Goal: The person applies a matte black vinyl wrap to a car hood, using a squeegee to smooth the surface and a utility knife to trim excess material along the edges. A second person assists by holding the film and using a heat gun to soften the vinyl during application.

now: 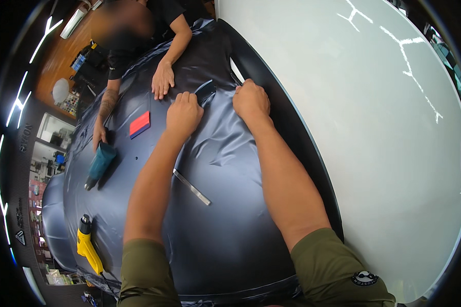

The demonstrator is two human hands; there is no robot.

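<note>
Both fists are clenched on the dark blue vinyl wrap (225, 169): left hand (183, 113) and right hand (251, 100) bunching it (a co-worker's hand (162, 79) flat nearby).

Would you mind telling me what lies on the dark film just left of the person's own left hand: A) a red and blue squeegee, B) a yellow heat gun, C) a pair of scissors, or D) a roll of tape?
A: a flat red and blue squeegee rests on the dark film just left of the left hand; the yellow heat gun lies much lower, near the film's edge.
</note>
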